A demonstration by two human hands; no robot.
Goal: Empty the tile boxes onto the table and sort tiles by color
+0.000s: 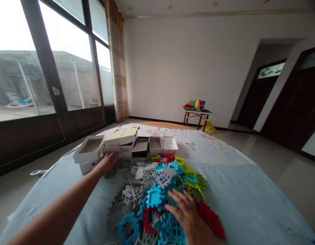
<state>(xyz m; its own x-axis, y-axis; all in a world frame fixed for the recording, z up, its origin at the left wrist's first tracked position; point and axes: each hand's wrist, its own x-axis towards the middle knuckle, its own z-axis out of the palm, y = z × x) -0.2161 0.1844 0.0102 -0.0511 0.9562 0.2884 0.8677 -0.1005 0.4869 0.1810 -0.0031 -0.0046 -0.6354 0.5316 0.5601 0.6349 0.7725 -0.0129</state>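
A heap of plastic interlocking building pieces lies in front of me, with blue pieces (155, 197) in the middle, grey pieces (166, 177), lime-green pieces (195, 177) and red pieces (210, 219). My right hand (184, 211) rests over the blue pieces, its fingers spread and nothing visibly gripped. Farther off, my left hand (108, 163) reaches to the heap's far left edge, beside a white box (123, 151). Its fingers look stretched out; whether they touch the box or the grey pieces beneath, I cannot tell. Small white window-frame pieces (139, 172) lie between the hands.
Several open boxes stand behind the heap, among them a white tray box (89, 149), a black-rimmed box (141, 146) and a small white box (170, 143). Scissors (190, 145) lie on the cloth-covered table (239, 197). A small side table (197, 112) stands by the wall.
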